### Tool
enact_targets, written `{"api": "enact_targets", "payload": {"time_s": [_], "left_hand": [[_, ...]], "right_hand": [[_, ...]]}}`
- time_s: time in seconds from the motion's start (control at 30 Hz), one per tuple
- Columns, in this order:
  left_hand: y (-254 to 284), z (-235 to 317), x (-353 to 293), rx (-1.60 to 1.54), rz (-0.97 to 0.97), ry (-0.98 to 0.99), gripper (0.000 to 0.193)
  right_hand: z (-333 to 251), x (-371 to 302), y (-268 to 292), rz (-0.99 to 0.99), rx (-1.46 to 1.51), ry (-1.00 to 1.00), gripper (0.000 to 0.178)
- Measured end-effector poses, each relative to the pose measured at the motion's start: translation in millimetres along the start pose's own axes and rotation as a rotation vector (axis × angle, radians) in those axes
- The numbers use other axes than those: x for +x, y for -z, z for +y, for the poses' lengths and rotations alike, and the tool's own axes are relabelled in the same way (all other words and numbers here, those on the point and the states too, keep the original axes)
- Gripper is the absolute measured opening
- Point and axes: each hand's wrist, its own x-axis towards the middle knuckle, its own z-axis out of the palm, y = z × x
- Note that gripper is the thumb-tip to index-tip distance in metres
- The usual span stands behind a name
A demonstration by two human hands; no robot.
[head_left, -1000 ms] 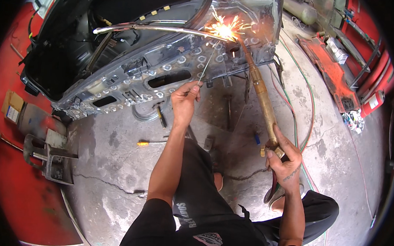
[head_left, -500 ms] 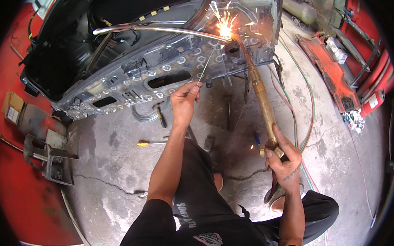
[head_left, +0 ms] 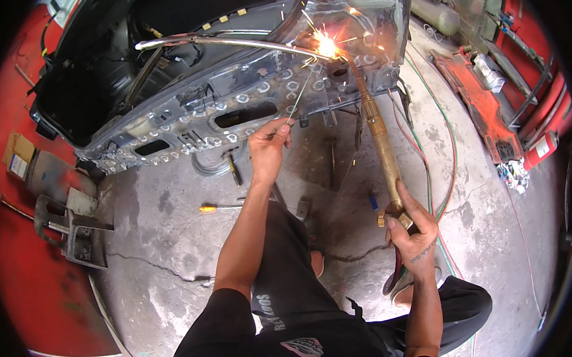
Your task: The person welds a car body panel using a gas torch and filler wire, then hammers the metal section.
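Note:
My right hand (head_left: pixel 415 227) is closed round the lower end of a brass gas welding torch (head_left: pixel 383 147), near its valve knobs. The torch's narrow tip reaches up to a bright flame with flying sparks (head_left: pixel 327 46) on a grey metal car body panel (head_left: pixel 251 91). Between the fingertips of my left hand (head_left: pixel 268 144), a thin metal filler rod (head_left: pixel 299 96) is pinched. It slants up toward the flame, where glare hides its far end. A long shiny metal strip (head_left: pixel 234 42) runs along the panel and ends beside the sparks.
Red and green hoses (head_left: pixel 452 141) trail over the concrete floor (head_left: pixel 162 237) on the right. A yellow-handled screwdriver (head_left: pixel 216 208), a hammer (head_left: pixel 234 171) and a wire coil (head_left: pixel 210 167) lie below the panel. At left stands a metal bracket (head_left: pixel 82 233); at right, a red metal piece (head_left: pixel 477 107).
The sparks have changed shape and scattered differently, with a few bright bits now falling below the panel. Both hands, the torch and the rod stay almost in place.

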Motion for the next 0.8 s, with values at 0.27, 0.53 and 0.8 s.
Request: {"api": "enact_targets", "payload": {"time_s": [0.27,0.53,0.8], "left_hand": [[-2.8,1.9,0.8,-0.018,-0.002,0.011,0.016],[-0.6,2.1,-1.8,-0.013,0.012,-0.008,0.016],[-1.6,1.4,-1.4,-0.014,0.009,0.001,0.016]], "right_hand": [[-0.7,0.7,0.2,-0.001,-0.031,0.042,0.066],[0.0,1.1,1.0,0.004,-0.025,0.044,0.066],[-0.6,0.7,0.7,0.009,-0.041,0.047,0.066]]}}
